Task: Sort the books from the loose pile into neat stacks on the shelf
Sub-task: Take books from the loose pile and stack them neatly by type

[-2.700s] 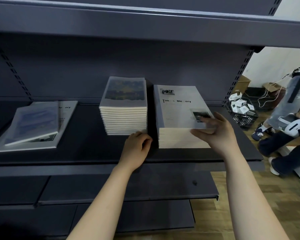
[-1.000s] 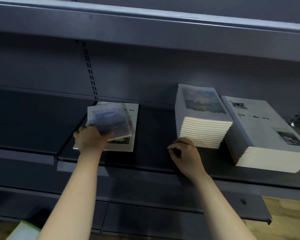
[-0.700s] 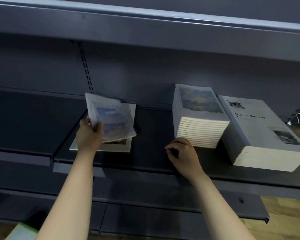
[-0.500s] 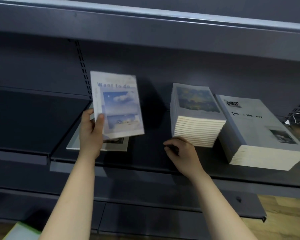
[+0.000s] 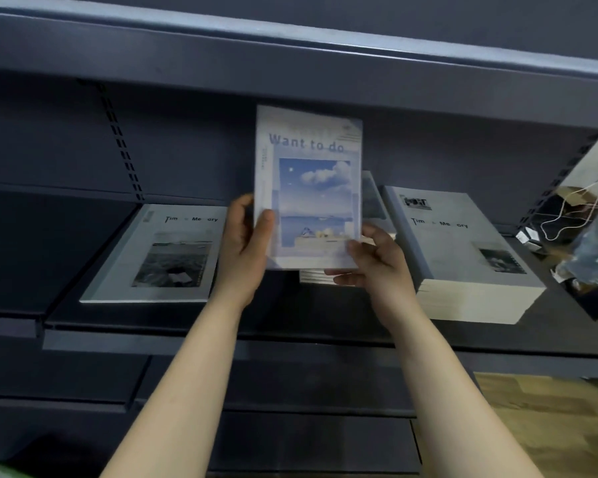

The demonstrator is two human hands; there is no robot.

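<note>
I hold a pale blue "Want to do" book (image 5: 309, 181) upright, cover towards me, above the dark shelf (image 5: 290, 326). My left hand (image 5: 246, 243) grips its lower left edge and my right hand (image 5: 377, 260) grips its lower right corner. Behind it stands the stack of small books (image 5: 372, 201), mostly hidden. To the right sits the tall stack of grey "Time Memory" books (image 5: 463, 257). One loose "Time Memory" book (image 5: 163, 257) lies flat on the shelf at the left.
The upper shelf's front edge (image 5: 290, 63) hangs just above the held book. A slotted upright (image 5: 121, 143) runs down the back panel. Past the shelf's right end are boxes and cables (image 5: 573, 215) and wooden floor (image 5: 546, 419).
My left hand lifted the "Want to do" book off the loose book and carried it right, in front of the small stack. My right hand left the shelf and took its lower right corner.
</note>
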